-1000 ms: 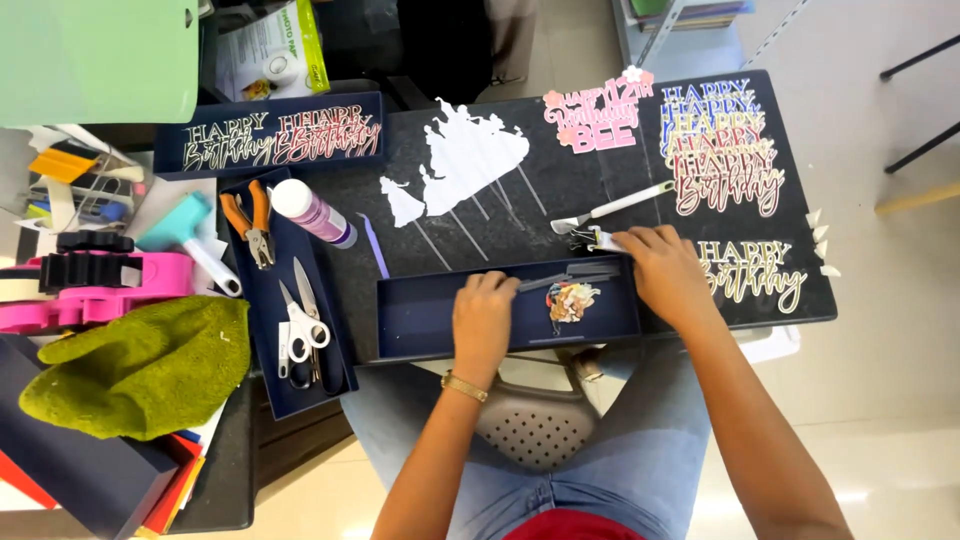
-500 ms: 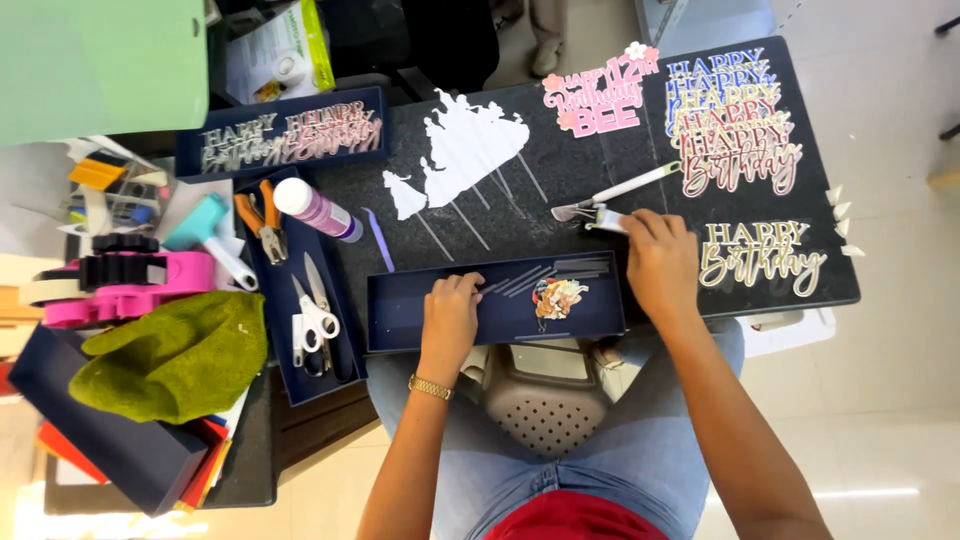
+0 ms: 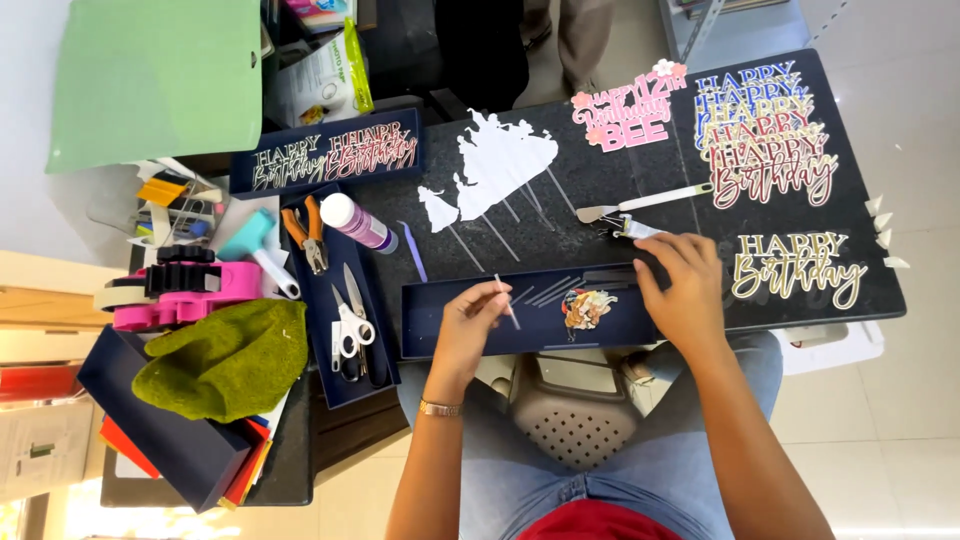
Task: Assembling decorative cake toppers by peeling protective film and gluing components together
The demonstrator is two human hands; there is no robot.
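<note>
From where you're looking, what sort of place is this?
Most likely a small paper-craft workbench where cake toppers are made. Cut-out lettering toppers lie across the black table, a white silhouette cutout sits on sticks, and scissors rest in a tray. The left hand pinches a thin stick.

Bare forearms, gold bracelet (image 3: 440, 408), blue jeans (image 3: 640, 470), red top (image 3: 590, 522)

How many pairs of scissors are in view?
1: the white-handled scissors lie in the narrow dark tray, left of the left hand. Others may be hidden.
</note>
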